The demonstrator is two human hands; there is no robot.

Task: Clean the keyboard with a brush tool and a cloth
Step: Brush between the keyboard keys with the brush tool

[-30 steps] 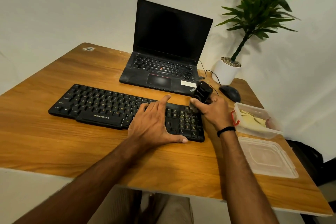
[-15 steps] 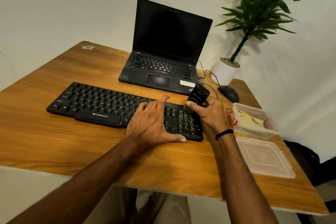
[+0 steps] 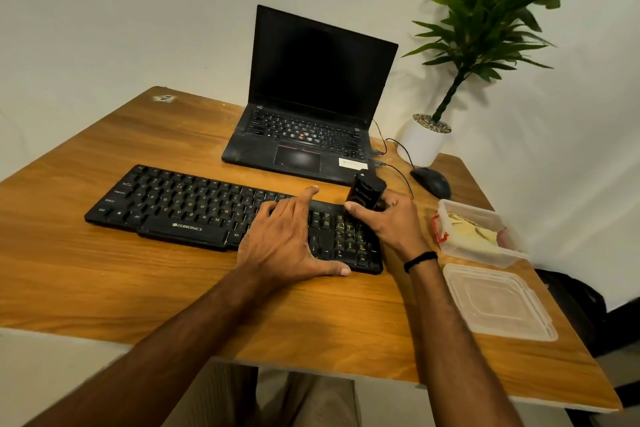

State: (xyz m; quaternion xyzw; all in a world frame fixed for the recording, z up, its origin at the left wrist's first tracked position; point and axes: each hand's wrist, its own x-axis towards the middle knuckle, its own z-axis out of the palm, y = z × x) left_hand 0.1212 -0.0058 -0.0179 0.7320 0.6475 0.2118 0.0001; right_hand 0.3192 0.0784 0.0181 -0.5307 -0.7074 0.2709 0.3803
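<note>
Keyboard, just one, is lying mid-way across the surface with the left hand resting on it, fingers spread, the right hand curling its fingers round the one brush tool at its right end, one cloth sitting in a tub near the right edge, the left side lying open.

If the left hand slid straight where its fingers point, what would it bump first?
Probably the laptop, at its front edge; the left hand rests on the keyboard pointing that way.

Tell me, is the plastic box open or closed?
Open. The plastic box has no top on; its lid lies flat on the table beside it, and a yellow cloth shows inside.
</note>
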